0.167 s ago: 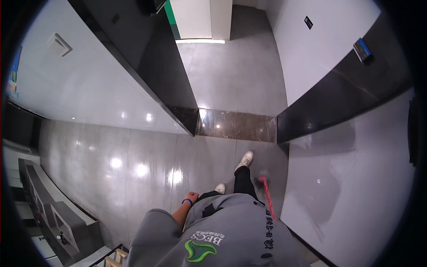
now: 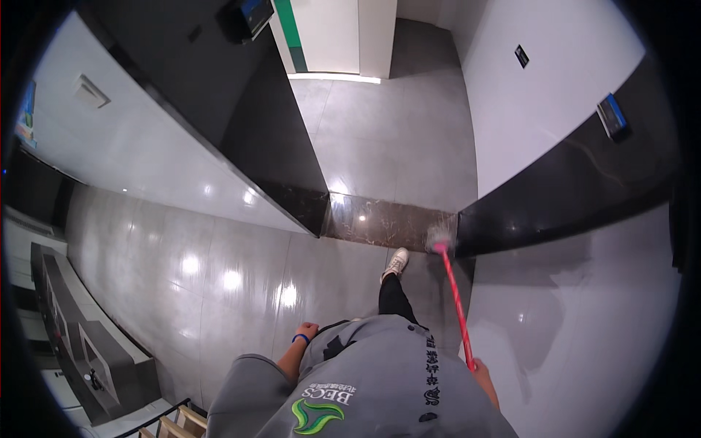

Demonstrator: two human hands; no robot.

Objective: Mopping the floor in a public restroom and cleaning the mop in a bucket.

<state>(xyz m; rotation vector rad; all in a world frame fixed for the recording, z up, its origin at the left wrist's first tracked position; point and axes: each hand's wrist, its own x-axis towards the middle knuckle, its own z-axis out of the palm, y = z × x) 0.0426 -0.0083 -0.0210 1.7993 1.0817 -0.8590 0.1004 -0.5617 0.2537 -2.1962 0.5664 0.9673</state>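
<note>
A mop point(image 2: 460, 314) with a red handle and a pink socket slants forward on my right. Its grey strands rest at the right end of the brown marble threshold point(image 2: 380, 222), beside the black door frame. My right hand point(image 2: 481, 371) is closed round the upper part of the handle. At my left side hangs my left hand point(image 2: 309, 331), its fingers curled in, with a blue band on the wrist and nothing visible in it. One white shoe point(image 2: 396, 260) stands just short of the threshold.
Black panels point(image 2: 270, 109) edge the doorway on both sides, with white walls beyond. A small blue-and-black box point(image 2: 613, 117) sits on the right panel. Grey cabinets point(image 2: 102, 365) line the lower left. Past the threshold, the grey tiled floor point(image 2: 387, 131) leads to a white cabinet point(image 2: 328, 33).
The mop head has moved forward from the floor by my foot onto the threshold's right end. My right hand has come into view on the handle. The left shoe has dropped from view.
</note>
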